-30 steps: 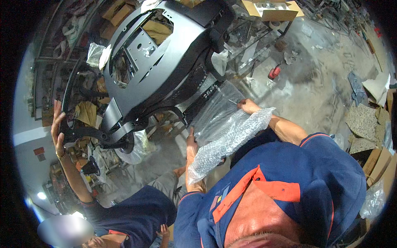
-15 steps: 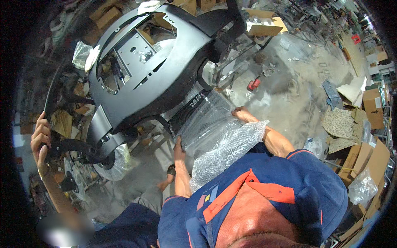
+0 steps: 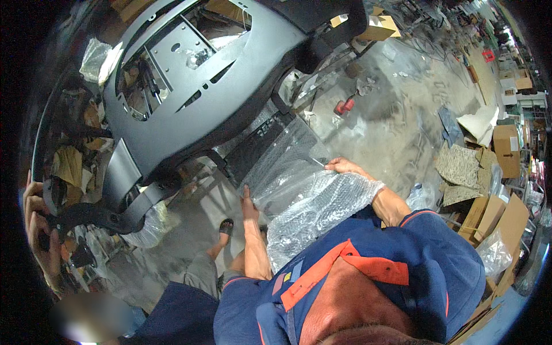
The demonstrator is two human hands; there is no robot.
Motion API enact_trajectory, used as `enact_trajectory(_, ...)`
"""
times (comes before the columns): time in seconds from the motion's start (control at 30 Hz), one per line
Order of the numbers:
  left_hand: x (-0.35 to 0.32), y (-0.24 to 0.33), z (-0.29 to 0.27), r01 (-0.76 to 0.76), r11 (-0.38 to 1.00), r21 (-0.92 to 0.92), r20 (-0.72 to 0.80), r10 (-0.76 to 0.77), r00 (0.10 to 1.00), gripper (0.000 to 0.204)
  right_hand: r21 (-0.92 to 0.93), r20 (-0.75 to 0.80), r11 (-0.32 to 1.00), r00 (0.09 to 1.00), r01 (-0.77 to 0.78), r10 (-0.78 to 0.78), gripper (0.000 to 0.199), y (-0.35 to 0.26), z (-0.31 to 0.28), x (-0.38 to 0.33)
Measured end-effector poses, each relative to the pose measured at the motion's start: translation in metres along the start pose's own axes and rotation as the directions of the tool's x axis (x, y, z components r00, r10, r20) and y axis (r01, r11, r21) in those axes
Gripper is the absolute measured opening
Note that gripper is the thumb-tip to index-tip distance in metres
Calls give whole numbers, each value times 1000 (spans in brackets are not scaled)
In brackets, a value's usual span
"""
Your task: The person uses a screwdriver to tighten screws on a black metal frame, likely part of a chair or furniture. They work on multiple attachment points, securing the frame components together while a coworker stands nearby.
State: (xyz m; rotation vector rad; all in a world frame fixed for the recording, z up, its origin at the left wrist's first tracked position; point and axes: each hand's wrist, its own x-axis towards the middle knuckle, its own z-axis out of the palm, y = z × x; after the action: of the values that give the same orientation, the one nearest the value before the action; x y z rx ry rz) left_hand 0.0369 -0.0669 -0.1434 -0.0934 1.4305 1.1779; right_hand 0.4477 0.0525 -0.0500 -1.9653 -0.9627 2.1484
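Note:
A sheet of clear bubble wrap spreads in front of my body, draped from my chest toward a dark flat panel that shows partly through its far end. My left hand is closed on the wrap's left edge, fingers pointing away from me. At the right edge, my right hand pinches the wrap between thumb and fingers. Beyond the panel stands a large black moulded frame with cut-out openings and a grey metal plate inside.
A co-worker's hand grips a curved black arm at far left. Crumpled plastic hangs on the frame's left. A red object lies on the floor. Cardboard boxes and foam sheets crowd the right side.
The black frame appears larger and has shifted left and up in view. The co-worker's hand has moved left and down. My hands still hold the wrap's edges, which look slightly wider apart.

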Motion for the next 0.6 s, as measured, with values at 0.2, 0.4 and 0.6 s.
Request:
enact_trajectory(0.2, -15, -8, 17, 176, 982, -72, 54, -173, 983, 71, -293, 27, 949, 993, 115, -112, 37, 51, -13, 57)
enact_trajectory(0.4, -22, 1, 29, 100, 981, 168, -54, -93, 994, 74, -392, 62, 891, 972, 232, -225, 38, 66, -13, 83)
enact_trajectory(0.6, -24, 14, 49, 246, 48, 968, -209, 701, 682, 84, -250, -246, 940, 924, 232, -294, 36, 53, -11, 47)
